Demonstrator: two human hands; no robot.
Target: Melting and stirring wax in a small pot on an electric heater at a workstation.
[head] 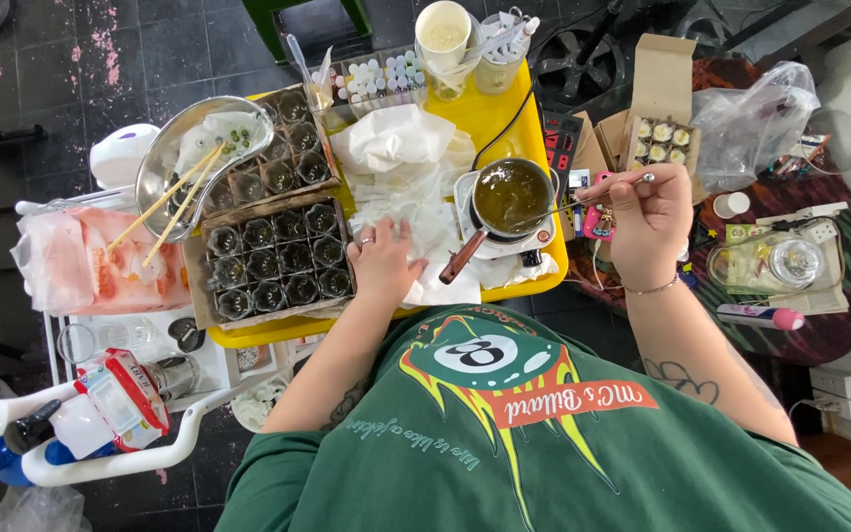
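My right hand [650,219] pinches a thin metal spoon [611,186] whose handle reaches toward a small pot [510,197] of dark yellow-brown liquid on a white hot plate [504,246]. The pot's brown handle [462,258] points toward me. My left hand [383,260], a ring on one finger, rests flat on crumpled white paper towels [401,148] beside a tray of small dark glass jars [276,258]. All of this sits on a yellow tray table [492,113].
A metal bowl [189,148] with wooden chopsticks [164,202] lies at the left. Small bottles [381,74], a white cup [442,34], a cardboard box of filled jars [660,138], plastic bags [755,118], a power strip [561,138] and a glass jar [795,261] surround the table.
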